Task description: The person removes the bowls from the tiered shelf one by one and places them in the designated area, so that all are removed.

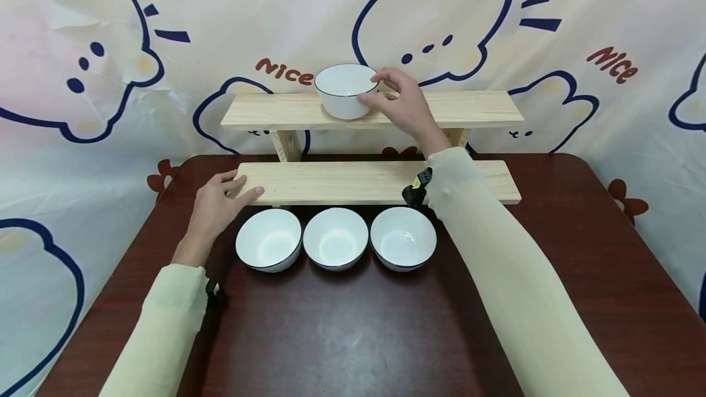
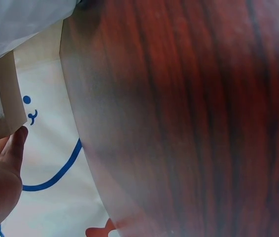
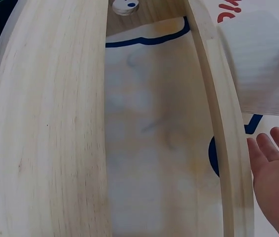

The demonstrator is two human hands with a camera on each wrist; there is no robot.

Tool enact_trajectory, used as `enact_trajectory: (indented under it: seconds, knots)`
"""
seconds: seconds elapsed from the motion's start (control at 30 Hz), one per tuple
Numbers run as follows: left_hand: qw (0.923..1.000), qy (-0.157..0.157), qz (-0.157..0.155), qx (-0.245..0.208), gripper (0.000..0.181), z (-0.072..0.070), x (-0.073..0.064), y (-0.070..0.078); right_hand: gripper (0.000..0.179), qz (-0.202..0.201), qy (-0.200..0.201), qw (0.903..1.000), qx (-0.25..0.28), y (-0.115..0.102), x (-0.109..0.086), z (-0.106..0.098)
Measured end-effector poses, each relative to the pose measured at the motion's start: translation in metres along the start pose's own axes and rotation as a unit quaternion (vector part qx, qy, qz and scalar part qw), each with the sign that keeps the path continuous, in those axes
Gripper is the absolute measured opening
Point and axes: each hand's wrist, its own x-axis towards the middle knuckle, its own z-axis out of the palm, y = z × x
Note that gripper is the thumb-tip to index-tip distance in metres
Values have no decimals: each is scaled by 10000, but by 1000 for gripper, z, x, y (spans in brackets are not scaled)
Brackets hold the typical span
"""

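Observation:
On the upper board of a two-tier wooden shelf [image 1: 265, 109] is a white bowl [image 1: 346, 103] with a dark rim. My right hand [image 1: 405, 103] pinches this bowl at its right side, thumb low on the wall and a finger at the rim. The right wrist view shows the bowl [image 3: 260, 64] beyond the upper board's edge, with part of the right hand [image 3: 277, 182] below it. With my left hand [image 1: 217, 201] I grip the left end of the lower board [image 1: 331, 182]. In the left wrist view, the left hand [image 2: 4, 182] is at the board's end [image 2: 9, 98].
Three more white bowls stand in a row in front of the shelf: a left one [image 1: 269, 241], a middle one [image 1: 336, 239] and a right one [image 1: 403, 239]. They rest on a dark red-brown table [image 1: 342, 336]. A cloth with cartoon drawings [image 1: 248, 17] hangs behind.

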Motion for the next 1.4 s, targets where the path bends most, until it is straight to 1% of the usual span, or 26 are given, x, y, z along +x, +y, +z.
enact_trajectory:
  seconds: [0.1,0.27,0.37,0.57,0.9,1.2,1.4]
  knots:
    - [10000,42,69,7,79,1,0,-1,41,-45,-45,10000,-16,1,2,0]
    - [9998,94,175,-1,78,1,-1,-1,41,16,-174,9998,-43,2,4,-1]
    - [9998,89,166,-10,78,1,-2,0,38,-3,-194,9998,-15,3,5,0]
    - [9999,58,132,23,78,1,-3,0,29,-207,-48,9997,-100,3,5,2]
    - [9999,72,149,27,78,1,-2,-2,32,-350,175,9991,-182,2,5,5]
    - [10000,34,50,-9,79,1,-2,-1,28,-234,219,9993,-186,0,4,5]
    - [9999,60,87,-18,79,1,-2,-1,29,-178,260,9990,-315,-2,0,2]
